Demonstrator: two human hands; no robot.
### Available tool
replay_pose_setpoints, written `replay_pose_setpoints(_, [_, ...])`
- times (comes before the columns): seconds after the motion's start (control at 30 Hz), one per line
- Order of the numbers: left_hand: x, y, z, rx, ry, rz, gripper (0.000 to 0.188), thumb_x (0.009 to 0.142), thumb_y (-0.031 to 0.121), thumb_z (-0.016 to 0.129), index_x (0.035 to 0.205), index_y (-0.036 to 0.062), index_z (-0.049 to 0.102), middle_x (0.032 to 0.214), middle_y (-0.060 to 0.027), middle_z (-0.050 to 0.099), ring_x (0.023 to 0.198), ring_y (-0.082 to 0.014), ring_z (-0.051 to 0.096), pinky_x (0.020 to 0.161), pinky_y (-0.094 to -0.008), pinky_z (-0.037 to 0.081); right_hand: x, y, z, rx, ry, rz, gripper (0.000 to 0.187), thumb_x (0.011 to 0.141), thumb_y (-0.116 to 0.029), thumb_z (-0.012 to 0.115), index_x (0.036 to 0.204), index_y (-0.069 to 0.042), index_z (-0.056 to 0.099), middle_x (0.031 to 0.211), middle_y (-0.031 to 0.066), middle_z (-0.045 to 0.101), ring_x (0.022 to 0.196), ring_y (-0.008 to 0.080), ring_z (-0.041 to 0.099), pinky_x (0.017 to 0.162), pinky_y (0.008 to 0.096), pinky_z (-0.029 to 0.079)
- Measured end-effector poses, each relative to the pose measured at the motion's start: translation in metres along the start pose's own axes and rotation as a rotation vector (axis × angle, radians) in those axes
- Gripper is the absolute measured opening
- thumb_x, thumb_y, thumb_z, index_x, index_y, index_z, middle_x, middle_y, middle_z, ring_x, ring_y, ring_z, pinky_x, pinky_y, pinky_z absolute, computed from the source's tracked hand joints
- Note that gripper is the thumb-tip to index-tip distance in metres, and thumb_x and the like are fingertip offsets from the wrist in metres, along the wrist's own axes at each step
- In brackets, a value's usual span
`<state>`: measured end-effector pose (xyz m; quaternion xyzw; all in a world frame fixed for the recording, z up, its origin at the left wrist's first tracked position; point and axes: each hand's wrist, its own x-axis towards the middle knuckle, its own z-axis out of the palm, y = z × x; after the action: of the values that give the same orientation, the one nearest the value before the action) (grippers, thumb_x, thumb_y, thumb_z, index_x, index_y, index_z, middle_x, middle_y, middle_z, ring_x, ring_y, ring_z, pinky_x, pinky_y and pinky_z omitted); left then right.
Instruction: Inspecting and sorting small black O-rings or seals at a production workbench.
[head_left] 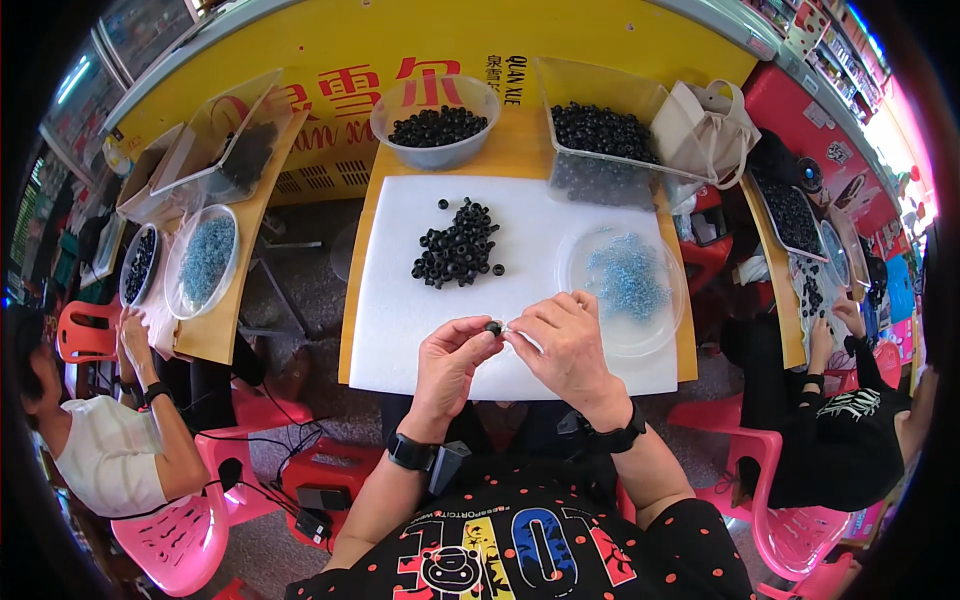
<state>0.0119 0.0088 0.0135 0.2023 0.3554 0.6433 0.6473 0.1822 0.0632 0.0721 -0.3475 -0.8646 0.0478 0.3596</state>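
Above the near part of a white foam sheet [400, 350], my two hands meet. My left hand [450, 368] pinches a small round black plastic piece [493, 327] between thumb and fingertips. Close against it, the fingertips of my right hand [568, 345] are pressed together on something tiny and pale, too small to name. A heap of similar black pieces [455, 250] lies on the foam beyond my left hand. Beyond my right hand, small light-blue translucent pieces [630, 275] are spread in a shallow clear round tray [625, 352].
At the table's back stand a clear bowl [435, 152] and a clear bin [605, 185], both holding black pieces. A cream bag [705, 130] is beside the bin. Other people sit at tables left and right, on pink chairs [765, 470]. A red case [325, 480] is on the floor.
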Motion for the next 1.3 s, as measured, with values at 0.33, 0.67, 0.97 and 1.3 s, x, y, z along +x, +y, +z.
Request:
replay_pose_setpoints(0.33, [0.000,0.001,-0.005,0.066,0.005,0.026,0.019,0.091,-0.003,0.066,0.110,-0.0024,0.067,0.107,-0.0145,0.071,0.095,-0.0211,0.071,0.088,-0.0338,0.059,0.001,-0.002,-0.003,-0.042,-0.060,-0.027,0.011,0.074,-0.012,0.079,0.080,-0.015,0.070,0.081,-0.0041,0.064,0.081,0.0141,0.060,0.087,0.0398,0.035])
replay_pose_setpoints(0.67, [-0.002,-0.003,0.000,0.368,-0.005,0.158,0.022,0.088,-0.005,0.070,0.110,-0.0051,0.069,0.104,-0.0141,0.073,0.092,-0.0184,0.071,0.087,-0.0309,0.058,0.002,-0.002,-0.006,-0.095,-0.109,-0.054,0.009,0.077,-0.013,0.076,0.083,-0.013,0.070,0.081,-0.0029,0.063,0.082,0.0143,0.059,0.093,0.0428,0.035])
replay_pose_setpoints(0.97, [0.001,-0.011,-0.001,0.109,0.122,0.119,0.022,0.088,-0.003,0.071,0.110,-0.0045,0.069,0.101,-0.0123,0.072,0.090,-0.0168,0.070,0.086,-0.0285,0.058,-0.011,-0.018,0.015,-0.124,-0.023,0.035,0.021,0.079,-0.011,0.075,0.100,-0.010,0.073,0.089,-0.0021,0.065,0.086,0.0150,0.061,0.091,0.0424,0.037])
replay_pose_setpoints(1.3, [0.007,-0.023,-0.029,-0.250,0.082,-0.057,0.016,0.092,-0.002,0.065,0.107,0.0031,0.065,0.109,-0.0105,0.069,0.098,-0.0188,0.069,0.089,-0.0300,0.058,0.000,0.014,0.038,0.203,-0.035,0.175,0.021,0.086,-0.008,0.067,0.106,-0.004,0.071,0.097,0.0084,0.068,0.095,0.0259,0.064,0.087,0.0429,0.045])
